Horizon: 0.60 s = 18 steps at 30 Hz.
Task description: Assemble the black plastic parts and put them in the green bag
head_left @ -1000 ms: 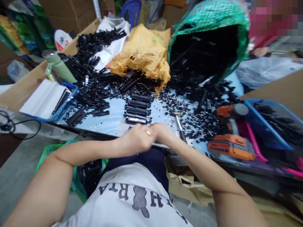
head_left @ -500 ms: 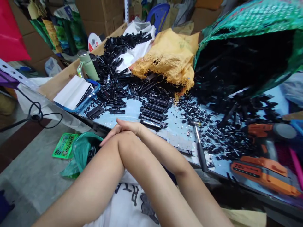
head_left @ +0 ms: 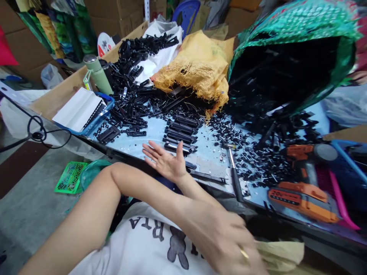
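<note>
Currently: desk [head_left: 156, 131] piled with black parts [head_left: 129, 107], right hand [head_left: 170, 162] held at its front edge

The light blue desk top is mostly covered. At its far right a green woven sack [head_left: 302, 28] is laid on its side, dark mouth turned to the front; more black parts are seen just before it. Beside it, a smaller yellow sack [head_left: 197, 63] is set at the middle of the far side, frayed hem toward the front.

Left hand [head_left: 226, 236] is held over the right forearm [head_left: 196, 189], in front of the desk; it is blurred, so whether its fingers are clenched or loose cannot be told. Right fingers are released and spread, palm turned up, thumb pointed away from the body.

An orange cordless drill [head_left: 305, 196] is rested near the right front edge. At the left end, a blue tray [head_left: 111, 101] is loaded with white paper [head_left: 77, 109]; a pale green flask [head_left: 101, 76] is stood behind it, tilted in view.

A row of black bars [head_left: 182, 131] is laid out just beyond the right hand; contact with the thumb can't be told. A hammer [head_left: 235, 173] is placed to their right, handle toward the front edge. Between hammer and right hand, a lone black bar [head_left: 208, 177] is laid along that edge.

Small pins [head_left: 259, 170] with metallic shanks are scattered between hammer and drill. A gold-coloured ring [head_left: 244, 254] is worn on the left hand.
</note>
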Each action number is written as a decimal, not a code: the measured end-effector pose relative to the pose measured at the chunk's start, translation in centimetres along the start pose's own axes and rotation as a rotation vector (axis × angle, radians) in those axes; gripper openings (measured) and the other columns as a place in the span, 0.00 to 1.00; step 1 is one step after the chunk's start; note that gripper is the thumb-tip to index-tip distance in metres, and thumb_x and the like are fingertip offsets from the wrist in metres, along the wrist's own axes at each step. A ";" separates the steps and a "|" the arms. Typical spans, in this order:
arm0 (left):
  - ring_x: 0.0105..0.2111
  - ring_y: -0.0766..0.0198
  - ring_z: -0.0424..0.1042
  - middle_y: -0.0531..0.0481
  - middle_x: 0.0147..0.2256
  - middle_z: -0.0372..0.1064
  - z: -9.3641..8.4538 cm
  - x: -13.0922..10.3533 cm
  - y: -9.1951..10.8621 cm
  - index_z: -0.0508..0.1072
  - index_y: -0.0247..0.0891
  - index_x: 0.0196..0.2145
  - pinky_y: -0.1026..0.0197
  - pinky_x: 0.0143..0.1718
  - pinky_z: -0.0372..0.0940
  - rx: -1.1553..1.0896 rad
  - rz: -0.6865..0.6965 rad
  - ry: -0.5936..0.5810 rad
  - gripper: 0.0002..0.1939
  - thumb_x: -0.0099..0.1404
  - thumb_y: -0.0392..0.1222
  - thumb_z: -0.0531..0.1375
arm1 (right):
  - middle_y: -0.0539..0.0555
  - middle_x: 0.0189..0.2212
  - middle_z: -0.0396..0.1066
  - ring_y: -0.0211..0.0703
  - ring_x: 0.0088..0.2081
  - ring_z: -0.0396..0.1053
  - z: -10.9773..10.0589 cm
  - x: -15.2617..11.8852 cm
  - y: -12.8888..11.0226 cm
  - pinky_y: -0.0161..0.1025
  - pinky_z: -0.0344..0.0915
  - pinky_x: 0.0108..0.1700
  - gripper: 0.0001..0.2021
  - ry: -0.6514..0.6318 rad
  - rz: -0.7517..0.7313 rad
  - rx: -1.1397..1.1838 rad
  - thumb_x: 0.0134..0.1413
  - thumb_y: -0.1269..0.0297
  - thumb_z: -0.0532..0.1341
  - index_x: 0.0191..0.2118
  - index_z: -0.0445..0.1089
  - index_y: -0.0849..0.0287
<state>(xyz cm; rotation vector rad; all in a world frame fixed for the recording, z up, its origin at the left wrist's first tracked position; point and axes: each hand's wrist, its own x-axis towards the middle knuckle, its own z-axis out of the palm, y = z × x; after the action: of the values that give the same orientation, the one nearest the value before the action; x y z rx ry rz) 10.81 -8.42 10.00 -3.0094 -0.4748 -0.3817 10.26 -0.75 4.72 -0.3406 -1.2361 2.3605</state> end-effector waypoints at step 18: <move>0.34 0.55 0.73 0.41 0.31 0.74 10.7 -7.2 -4.3 0.76 0.34 0.32 0.58 0.35 0.63 -0.260 -1.452 -0.231 0.21 0.63 0.53 0.51 | 0.58 0.49 0.67 0.44 0.49 0.65 -10.2 -4.3 3.5 0.42 0.65 0.49 0.19 0.211 -0.356 -1.655 0.61 0.70 0.49 0.57 0.60 0.56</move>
<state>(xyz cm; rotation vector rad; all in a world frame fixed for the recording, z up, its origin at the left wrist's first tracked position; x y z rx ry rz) 5.34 -5.30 -2.00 -2.2732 -2.6857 -0.1072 17.22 2.68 -3.96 -0.7007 -2.5220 0.5174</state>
